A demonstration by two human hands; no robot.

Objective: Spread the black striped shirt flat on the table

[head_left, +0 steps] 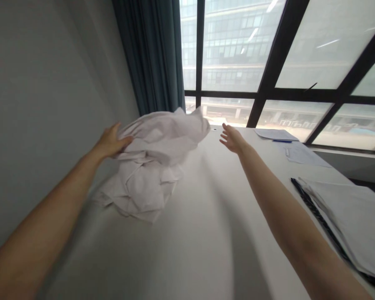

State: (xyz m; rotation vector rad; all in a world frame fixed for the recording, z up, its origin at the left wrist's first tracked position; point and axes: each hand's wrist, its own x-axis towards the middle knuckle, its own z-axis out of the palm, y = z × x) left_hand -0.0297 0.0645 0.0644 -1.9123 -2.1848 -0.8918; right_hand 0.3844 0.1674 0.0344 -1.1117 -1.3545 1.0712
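Observation:
A crumpled pale pinkish-white cloth (pixel 162 137) is bunched up at the left of the white table (pixel 187 250); its exact kind does not show. My left hand (pixel 111 141) grips the cloth's left end, thumb on top, and lifts its upper part off the table. The lower folds rest on the tabletop, and the raised far corner is smeared by motion. To the right of the cloth, apart from it, my right hand (pixel 233 138) is held out above the table with fingers spread and nothing in it.
Folded white cloth (pixel 356 221) with a dark patterned edge lies at the right. Behind it are paper sheets (pixel 276 134) and a blue pen (pixel 282 141). A wall (pixel 59 104) borders the left, with a dark blue curtain (pixel 153 54) and large windows (pixel 231 46) at the back.

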